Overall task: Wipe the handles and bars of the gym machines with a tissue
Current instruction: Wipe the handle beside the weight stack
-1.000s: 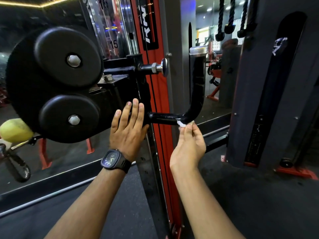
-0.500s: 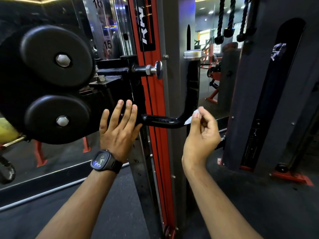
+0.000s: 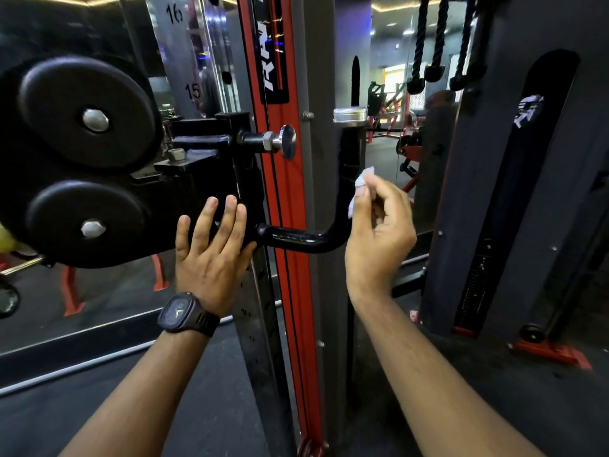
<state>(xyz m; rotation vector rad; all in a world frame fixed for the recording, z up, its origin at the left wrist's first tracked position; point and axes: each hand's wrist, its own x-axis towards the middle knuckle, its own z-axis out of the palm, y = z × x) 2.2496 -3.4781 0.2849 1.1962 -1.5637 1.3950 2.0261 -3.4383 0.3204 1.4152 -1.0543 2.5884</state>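
Note:
A black L-shaped handle (image 3: 346, 179) with a chrome cap juts from the red and grey upright of a cable machine (image 3: 290, 225). My right hand (image 3: 379, 235) pinches a small white tissue (image 3: 361, 181) and holds it against the right side of the handle's vertical part, above the bend. My left hand (image 3: 211, 249), with a dark watch on the wrist, rests flat with straight fingers on the black carriage (image 3: 204, 179) beside the handle's base.
Two black round pulley covers (image 3: 89, 159) bulge at the left. A chrome pop pin (image 3: 285, 141) sticks out above the handle. Black ropes (image 3: 438, 44) hang at the upper right, in front of a dark machine housing (image 3: 527, 192). Red machine feet (image 3: 553, 352) stand on the dark floor.
My right hand has carried the tissue from under the bend of the handle up along its vertical part. My left hand has stayed on the carriage.

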